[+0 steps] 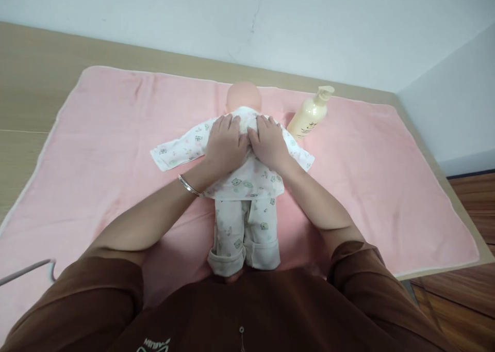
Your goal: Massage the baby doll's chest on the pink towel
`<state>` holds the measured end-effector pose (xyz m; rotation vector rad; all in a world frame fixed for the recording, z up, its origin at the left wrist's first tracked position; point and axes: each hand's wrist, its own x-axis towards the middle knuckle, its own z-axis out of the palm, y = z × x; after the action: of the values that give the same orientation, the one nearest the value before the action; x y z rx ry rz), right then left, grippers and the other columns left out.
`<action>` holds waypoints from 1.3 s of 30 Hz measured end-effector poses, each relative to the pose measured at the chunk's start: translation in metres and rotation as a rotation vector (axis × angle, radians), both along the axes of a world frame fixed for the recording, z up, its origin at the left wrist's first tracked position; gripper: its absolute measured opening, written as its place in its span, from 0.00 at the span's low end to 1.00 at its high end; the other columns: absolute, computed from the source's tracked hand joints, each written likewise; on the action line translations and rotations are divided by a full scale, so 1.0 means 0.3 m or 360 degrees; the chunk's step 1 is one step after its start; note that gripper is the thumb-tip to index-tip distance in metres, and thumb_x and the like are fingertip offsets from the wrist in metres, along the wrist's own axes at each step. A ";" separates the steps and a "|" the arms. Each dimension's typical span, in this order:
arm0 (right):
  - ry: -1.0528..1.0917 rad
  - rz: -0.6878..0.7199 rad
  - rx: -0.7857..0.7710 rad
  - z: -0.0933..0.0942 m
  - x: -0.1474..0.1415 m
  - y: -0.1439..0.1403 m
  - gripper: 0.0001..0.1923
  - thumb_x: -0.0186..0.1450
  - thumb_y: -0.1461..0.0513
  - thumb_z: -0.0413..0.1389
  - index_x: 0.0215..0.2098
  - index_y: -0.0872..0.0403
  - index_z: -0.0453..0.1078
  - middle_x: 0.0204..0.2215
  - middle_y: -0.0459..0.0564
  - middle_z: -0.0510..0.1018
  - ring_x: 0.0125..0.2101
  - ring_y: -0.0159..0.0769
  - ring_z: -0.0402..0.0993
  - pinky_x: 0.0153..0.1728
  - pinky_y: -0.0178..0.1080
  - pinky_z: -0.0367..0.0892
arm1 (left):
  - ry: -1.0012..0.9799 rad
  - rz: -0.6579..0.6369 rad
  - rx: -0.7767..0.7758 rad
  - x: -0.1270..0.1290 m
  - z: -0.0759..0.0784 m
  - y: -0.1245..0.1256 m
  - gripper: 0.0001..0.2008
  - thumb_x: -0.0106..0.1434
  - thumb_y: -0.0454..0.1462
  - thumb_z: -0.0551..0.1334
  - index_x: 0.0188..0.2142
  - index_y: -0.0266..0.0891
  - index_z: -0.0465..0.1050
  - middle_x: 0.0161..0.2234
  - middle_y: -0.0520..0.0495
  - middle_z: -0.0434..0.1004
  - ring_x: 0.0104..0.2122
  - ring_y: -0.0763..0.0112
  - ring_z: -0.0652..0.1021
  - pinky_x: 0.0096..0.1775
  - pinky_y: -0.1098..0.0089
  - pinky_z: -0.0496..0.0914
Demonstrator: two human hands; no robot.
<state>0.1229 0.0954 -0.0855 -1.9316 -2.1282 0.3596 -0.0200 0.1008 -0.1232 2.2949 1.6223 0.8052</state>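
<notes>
A baby doll (244, 97) in a white printed top (247, 184) and matching trousers (265, 223) lies lengthwise before me, head away from me. No face shows on it, only a smooth bald head, so it appears to lie front down. My left hand (227, 144) rests flat on the left of its upper back, fingers stretched toward the neck. Beside it my right hand (269, 143) lies flat on the right of the upper back, the thumbs close together. Both sleeves spread outward, and the trouser cuffs are folded up near my body.
A pink blanket (359, 187) covers most of the wooden table (31, 78). To the right of the doll's head stands a cream pump bottle (309, 115), tilted in view. A white wall (174, 16) rises behind the table. A thin grey cable or rod (27, 271) enters at the lower left.
</notes>
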 end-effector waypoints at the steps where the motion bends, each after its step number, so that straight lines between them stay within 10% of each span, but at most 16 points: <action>1: -0.0028 0.0024 0.0027 0.002 -0.014 -0.027 0.31 0.77 0.58 0.41 0.73 0.67 0.55 0.73 0.64 0.59 0.74 0.62 0.49 0.74 0.63 0.47 | -0.0009 0.0000 -0.0012 -0.012 -0.006 0.028 0.28 0.71 0.41 0.50 0.64 0.27 0.65 0.65 0.28 0.68 0.67 0.44 0.67 0.70 0.45 0.59; 5: -0.0037 0.0153 0.0028 0.009 -0.051 -0.105 0.31 0.77 0.60 0.40 0.74 0.68 0.52 0.74 0.65 0.55 0.75 0.61 0.46 0.74 0.60 0.51 | -0.0099 0.0045 -0.0024 -0.043 -0.038 0.096 0.26 0.69 0.44 0.52 0.62 0.32 0.68 0.62 0.29 0.72 0.64 0.41 0.70 0.68 0.41 0.60; 13: 0.0054 0.0075 0.0005 -0.012 0.022 0.043 0.30 0.76 0.59 0.42 0.72 0.64 0.57 0.73 0.63 0.59 0.74 0.61 0.51 0.72 0.68 0.49 | -0.0157 -0.0045 0.0116 0.001 -0.023 -0.026 0.29 0.73 0.47 0.51 0.66 0.31 0.63 0.68 0.27 0.63 0.70 0.36 0.61 0.69 0.37 0.56; 21: 0.0059 0.0303 0.0037 0.014 -0.044 -0.108 0.31 0.75 0.63 0.40 0.73 0.67 0.55 0.75 0.61 0.56 0.76 0.57 0.44 0.75 0.57 0.50 | -0.0066 -0.0046 0.0026 -0.043 -0.033 0.081 0.30 0.71 0.43 0.46 0.62 0.22 0.67 0.59 0.21 0.72 0.62 0.36 0.71 0.65 0.40 0.62; 27: 0.0101 0.0109 -0.0045 0.003 0.016 0.036 0.31 0.76 0.59 0.40 0.73 0.65 0.55 0.75 0.61 0.55 0.75 0.57 0.49 0.75 0.61 0.48 | -0.0074 -0.0059 0.0127 0.006 -0.005 -0.031 0.28 0.72 0.43 0.49 0.64 0.26 0.65 0.67 0.25 0.65 0.70 0.38 0.63 0.70 0.41 0.56; 39: 0.0134 0.0185 0.0038 -0.010 -0.016 -0.053 0.31 0.75 0.58 0.42 0.73 0.61 0.57 0.74 0.57 0.59 0.75 0.54 0.48 0.75 0.59 0.51 | -0.0275 0.0036 0.0075 -0.033 -0.068 0.083 0.25 0.70 0.48 0.53 0.59 0.36 0.71 0.56 0.31 0.76 0.61 0.41 0.72 0.66 0.44 0.62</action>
<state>0.1182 0.0794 -0.0886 -1.7521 -2.1855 0.4282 -0.0299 0.1258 -0.1436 2.1726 1.5720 1.0265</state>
